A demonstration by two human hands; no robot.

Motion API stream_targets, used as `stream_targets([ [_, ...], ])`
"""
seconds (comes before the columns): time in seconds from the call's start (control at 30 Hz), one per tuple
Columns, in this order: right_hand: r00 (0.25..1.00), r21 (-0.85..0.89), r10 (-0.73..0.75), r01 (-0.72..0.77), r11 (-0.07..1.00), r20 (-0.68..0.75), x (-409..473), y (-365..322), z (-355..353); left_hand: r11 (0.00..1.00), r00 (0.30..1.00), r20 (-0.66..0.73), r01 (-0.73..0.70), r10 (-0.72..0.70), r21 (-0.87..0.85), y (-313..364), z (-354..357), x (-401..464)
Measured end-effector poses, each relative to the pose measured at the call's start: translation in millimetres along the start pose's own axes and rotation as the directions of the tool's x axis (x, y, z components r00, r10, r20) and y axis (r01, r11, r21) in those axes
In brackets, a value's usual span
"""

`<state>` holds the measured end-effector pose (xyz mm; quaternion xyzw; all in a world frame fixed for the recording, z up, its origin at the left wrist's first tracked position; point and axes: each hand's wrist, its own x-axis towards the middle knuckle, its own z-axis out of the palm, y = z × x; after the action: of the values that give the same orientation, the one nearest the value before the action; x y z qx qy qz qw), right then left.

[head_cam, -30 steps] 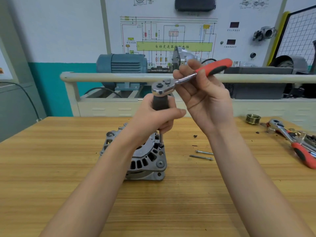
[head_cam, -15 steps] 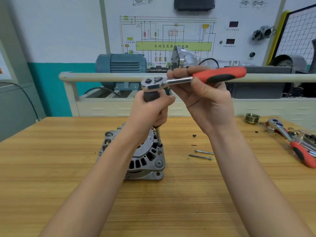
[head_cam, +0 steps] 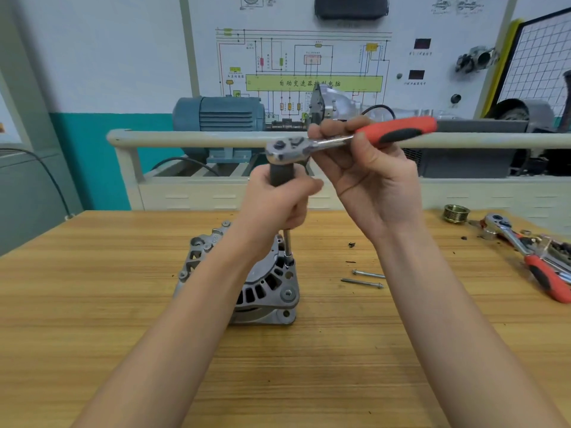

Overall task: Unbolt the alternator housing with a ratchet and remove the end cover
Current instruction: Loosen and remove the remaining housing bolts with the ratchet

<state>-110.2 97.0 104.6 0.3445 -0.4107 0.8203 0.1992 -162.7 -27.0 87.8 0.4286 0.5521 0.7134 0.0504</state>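
Where the wooden counter (head_cam: 123,350) lies nearest, only two bare forearms cross it. A little farther in, the alternator (head_cam: 265,291) stands on the counter at the middle, its vented end cover facing up, with an extension bar (head_cam: 288,245) standing upright on a bolt at its right edge. Two long loose bolts (head_cam: 364,279) lie just right of it, and a second ratchet (head_cam: 531,257) lies near the right edge beside a brass pulley (head_cam: 455,213). Above the alternator, the left hand (head_cam: 278,205) has its grip wrapped round the extension's dark handle, and the right hand (head_cam: 370,177) has its grip curled round the red-handled ratchet (head_cam: 349,139), which sits level on top. Beyond stand a rail (head_cam: 185,139), a blue motor (head_cam: 219,114) and a wiring-diagram board (head_cam: 309,57).
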Motion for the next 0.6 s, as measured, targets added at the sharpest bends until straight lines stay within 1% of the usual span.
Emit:
stream_targets([
  [0.03,0.999,-0.060,-0.019,0.020,0.998,0.029,0.0,0.1,0.2,1.000,0.999,-0.041,0.001,-0.002,-0.010,-0.5,-1.3,1.1],
  [0.07,0.999,-0.093,-0.028,0.032,0.995,0.043,0.4,1.0,0.3,1.000,0.999,-0.049,-0.002,0.002,-0.007,-1.3,-2.4,1.8],
  [0.1,0.999,-0.088,-0.021,0.023,0.996,0.030,1.2,1.6,0.7,1.000,1.000,-0.027,-0.009,0.009,0.009,-1.7,-3.2,1.8],
  [0.17,0.999,0.003,0.027,-0.027,1.000,-0.041,2.8,3.0,0.5,0.998,0.997,0.076,-0.035,0.031,0.049,-1.9,-4.3,0.7],
  [0.23,0.993,0.080,0.076,-0.069,0.994,-0.088,3.2,4.2,0.3,0.996,0.978,0.204,-0.058,0.042,0.073,-1.9,-5.2,-0.5],
  [0.3,0.990,0.094,0.108,-0.100,0.991,-0.087,2.9,4.6,1.3,0.995,0.951,0.309,-0.052,0.023,0.089,-1.3,-6.9,-2.1],
  [0.37,0.992,0.044,0.110,-0.107,0.993,-0.067,2.5,3.0,2.6,0.994,0.933,0.360,-0.034,-0.004,0.100,-0.7,-8.5,-3.9],
  [0.43,0.995,0.003,0.089,-0.089,0.996,-0.054,2.2,1.4,3.6,0.997,0.943,0.332,-0.014,-0.012,0.074,-0.6,-8.1,-4.0],
  [0.47,0.996,0.008,0.075,-0.075,0.997,-0.055,1.9,1.5,3.1,0.998,0.960,0.281,-0.005,-0.012,0.059,-0.7,-7.2,-3.2],
  [0.53,0.998,0.019,0.041,-0.040,0.999,-0.049,1.0,2.7,2.6,0.999,0.993,0.114,0.010,-0.014,0.033,-1.2,-4.8,-0.2],
  [0.6,1.000,-0.063,-0.007,0.007,0.998,0.003,0.4,4.1,1.7,1.000,0.999,-0.039,0.020,-0.020,-0.001,-1.9,-4.9,2.7],
])
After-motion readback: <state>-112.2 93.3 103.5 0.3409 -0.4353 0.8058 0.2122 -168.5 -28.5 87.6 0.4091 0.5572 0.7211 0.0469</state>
